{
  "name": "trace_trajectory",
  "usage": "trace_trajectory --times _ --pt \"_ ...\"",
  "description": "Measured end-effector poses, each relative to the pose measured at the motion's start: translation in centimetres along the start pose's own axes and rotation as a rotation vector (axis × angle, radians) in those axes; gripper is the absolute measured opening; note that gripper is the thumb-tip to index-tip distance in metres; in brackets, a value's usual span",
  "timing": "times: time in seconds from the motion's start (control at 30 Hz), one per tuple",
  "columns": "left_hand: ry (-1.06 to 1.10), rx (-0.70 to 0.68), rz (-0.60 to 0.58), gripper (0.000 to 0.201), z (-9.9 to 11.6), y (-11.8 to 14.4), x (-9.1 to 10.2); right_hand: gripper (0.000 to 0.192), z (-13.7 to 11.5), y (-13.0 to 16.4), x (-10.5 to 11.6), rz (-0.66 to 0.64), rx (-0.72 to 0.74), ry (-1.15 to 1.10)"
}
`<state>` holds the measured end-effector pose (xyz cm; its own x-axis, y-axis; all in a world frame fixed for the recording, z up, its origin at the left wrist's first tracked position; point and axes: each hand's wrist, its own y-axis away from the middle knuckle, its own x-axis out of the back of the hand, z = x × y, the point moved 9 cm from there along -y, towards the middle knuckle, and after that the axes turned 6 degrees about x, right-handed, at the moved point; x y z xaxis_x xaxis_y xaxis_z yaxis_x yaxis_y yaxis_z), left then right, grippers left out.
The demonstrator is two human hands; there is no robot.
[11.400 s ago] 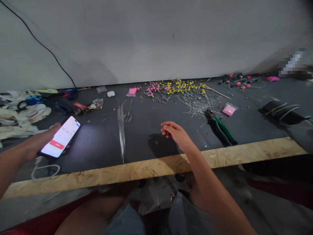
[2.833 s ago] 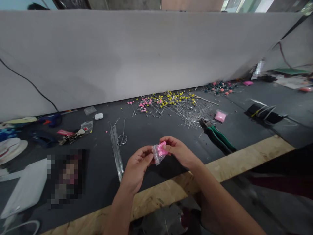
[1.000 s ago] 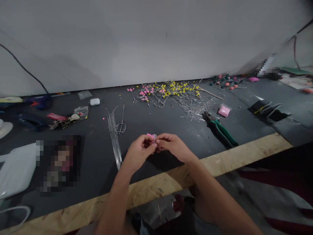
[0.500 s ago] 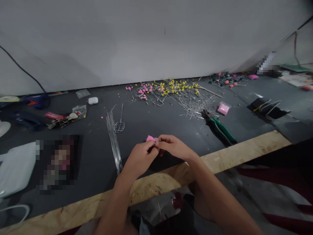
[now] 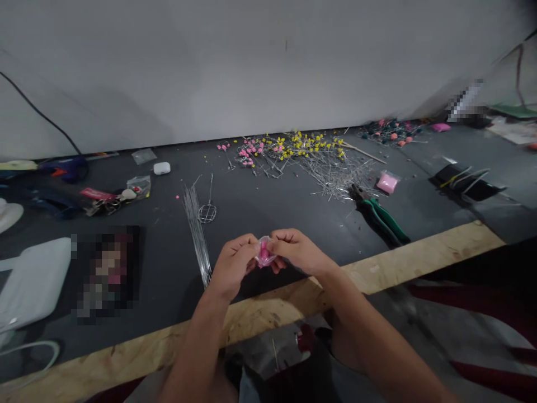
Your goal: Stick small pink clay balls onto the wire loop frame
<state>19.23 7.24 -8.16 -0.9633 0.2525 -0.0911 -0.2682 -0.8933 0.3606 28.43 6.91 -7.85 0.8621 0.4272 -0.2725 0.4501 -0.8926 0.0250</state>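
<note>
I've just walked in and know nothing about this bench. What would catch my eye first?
Probably the two hands at the near edge: the left hand and right hand pinch a small clear bag of pink stuff between them. Behind, by the wall, lies a heap of thin wires with yellow and pink heads. Green-handled pliers rest to its right, on the dark table.

Bare mat [image 5: 268, 201] lies open ahead of my hands. The wire bundle [image 5: 197, 232] bounds it on my left; the pliers [image 5: 380, 215] and pin pile [image 5: 331, 168] obstruct the right.
</note>
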Motion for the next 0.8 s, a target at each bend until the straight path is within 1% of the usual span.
trace_trajectory --times 0.03,0.1,0.13,0.17,0.2,0.23,0.27,0.3,0.33,0.4,0.47,0.53,0.63,0.73,0.8 --pt "-0.056 -0.061 0.009 0.025 0.6 0.1 0.0 0.028 0.1 -0.1 0.2 0.011 0.001 -0.018" --pt "-0.206 -0.252 0.039 0.016 2.3 0.6 -0.1 0.021 0.0 -0.3 0.8 0.042 0.02 -0.057" --pt "-0.281 -0.344 0.041 0.022 3.0 0.9 -0.3 0.019 -0.2 -0.4 1.1 0.062 0.038 -0.077" --pt "-0.345 -0.408 0.024 0.04 3.5 1.2 -0.7 0.018 -0.3 -0.4 1.4 0.078 0.056 -0.095" --pt "-0.387 -0.433 -0.014 0.056 3.5 1.3 -1.1 0.017 -0.5 -0.3 1.6 0.087 0.069 -0.11" --pt "-0.409 -0.422 -0.061 0.065 3.3 1.2 -1.6 0.017 -0.6 -0.3 1.7 0.086 0.075 -0.115" --pt "-0.419 -0.386 -0.098 0.065 2.9 1.1 -1.8 0.018 -0.7 -0.3 1.8 0.087 0.081 -0.111" --pt "-0.426 -0.348 -0.111 0.059 2.5 0.9 -1.9 0.018 -0.8 -0.2 1.9 0.091 0.088 -0.101" --pt "-0.434 -0.322 -0.095 0.052 2.2 0.7 -1.8 0.017 -1.0 -0.2 2.0 0.103 0.102 -0.089" --pt "-0.476 -0.313 -0.004 0.041 2.1 0.5 -1.2 0.012 -1.4 -0.1 2.4 0.153 0.154 -0.071" --pt "-0.552 -0.342 0.107 0.034 2.5 0.6 -0.5 0.015 -2.0 0.1 3.0 0.206 0.216 -0.063" --pt "-0.608 -0.377 0.189 0.032 2.8 0.7 -0.1 0.016 -2.2 0.1 3.2 0.211 0.241 -0.029" --pt "-0.673 -0.421 0.266 0.031 3.1 0.8 0.4 0.009 -1.9 0.1 3.0 0.156 0.198 0.086" --pt "-0.762 -0.483 0.306 0.033 3.4 0.9 0.5 0.016 -1.6 0.2 2.9 0.092 0.135 0.173" --pt "-0.822 -0.529 0.302 0.038 3.6 1.0 0.1 0.019 -1.2 0.2 2.7 0.049 0.08 0.197"
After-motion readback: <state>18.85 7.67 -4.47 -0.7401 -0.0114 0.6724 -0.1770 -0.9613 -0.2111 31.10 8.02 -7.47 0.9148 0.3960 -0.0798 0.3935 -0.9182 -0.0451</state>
